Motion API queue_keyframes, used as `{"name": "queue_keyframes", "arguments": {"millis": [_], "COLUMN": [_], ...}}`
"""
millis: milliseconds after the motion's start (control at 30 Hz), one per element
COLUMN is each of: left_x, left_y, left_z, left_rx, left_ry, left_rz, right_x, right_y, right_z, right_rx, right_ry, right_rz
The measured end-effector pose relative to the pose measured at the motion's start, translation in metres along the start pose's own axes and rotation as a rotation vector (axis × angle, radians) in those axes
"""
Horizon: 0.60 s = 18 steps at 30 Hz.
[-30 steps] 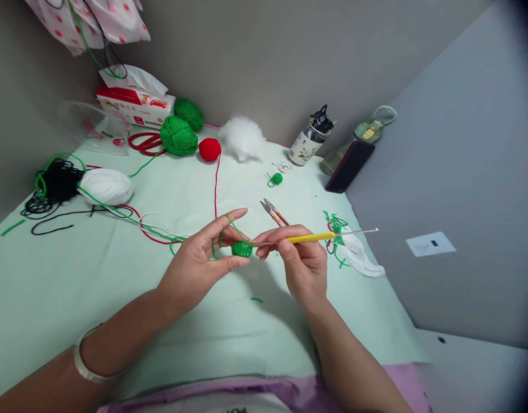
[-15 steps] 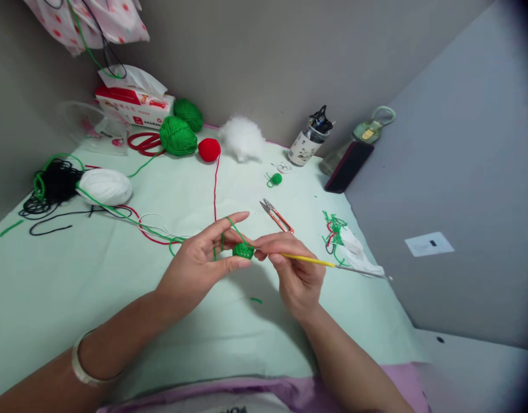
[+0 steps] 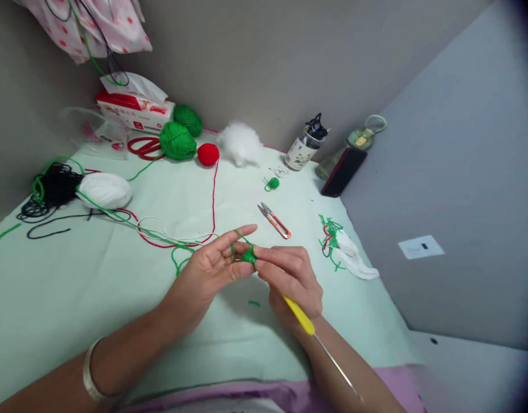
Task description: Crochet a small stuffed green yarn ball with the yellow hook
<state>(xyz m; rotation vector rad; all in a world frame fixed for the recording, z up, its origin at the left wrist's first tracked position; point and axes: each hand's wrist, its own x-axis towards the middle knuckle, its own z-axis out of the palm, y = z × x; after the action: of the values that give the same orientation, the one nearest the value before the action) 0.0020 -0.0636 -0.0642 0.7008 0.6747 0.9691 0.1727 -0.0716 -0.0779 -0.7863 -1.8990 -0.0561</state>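
A small green crochet piece [image 3: 249,256] is pinched between the thumb and fingers of my left hand [image 3: 212,264]. Green yarn runs from it over the raised left index finger. My right hand [image 3: 296,278] is closed around a crochet hook [image 3: 301,316] with a yellow grip, and its fingertips touch the right side of the green piece. The metal shaft at the back of the hook points down over my right forearm. Fingers hide the hook's front tip, so I cannot see whether it sits in a stitch.
Orange-handled thread snips [image 3: 274,221] lie just beyond my hands. Green balls [image 3: 178,140], a red ball [image 3: 208,154], white stuffing [image 3: 240,143] and a tissue box [image 3: 137,110] stand behind. White yarn [image 3: 104,191] and black yarn [image 3: 57,183] lie left, a phone [image 3: 343,172] and scraps [image 3: 332,232] right.
The crochet hook has swung from nearly level to slanting down toward me. My right fingertips have closed onto the green piece, and both hands have shifted slightly.
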Motion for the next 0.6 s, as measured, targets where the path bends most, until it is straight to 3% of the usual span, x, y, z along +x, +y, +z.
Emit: {"name": "queue_keyframes", "arguments": {"millis": [200,400,500,600], "left_x": [-0.001,-0.001,-0.001,-0.002], "left_y": [0.003,0.002,0.002,0.003], "left_z": [0.000,-0.004,-0.003,-0.002], "left_rx": [0.097,0.126,0.066,-0.073], "left_ry": [0.130,0.166,0.164,0.069], "left_rz": [0.121,0.144,0.097,-0.037], "right_x": [0.012,0.014,0.006,-0.001], "right_y": [-0.001,-0.004,-0.002,0.000], "right_z": [-0.002,-0.002,-0.001,-0.002], "right_rx": [0.110,0.144,0.024,-0.118], "right_ry": [0.019,-0.014,-0.041,-0.028], "right_rz": [0.026,0.082,0.026,-0.094]}}
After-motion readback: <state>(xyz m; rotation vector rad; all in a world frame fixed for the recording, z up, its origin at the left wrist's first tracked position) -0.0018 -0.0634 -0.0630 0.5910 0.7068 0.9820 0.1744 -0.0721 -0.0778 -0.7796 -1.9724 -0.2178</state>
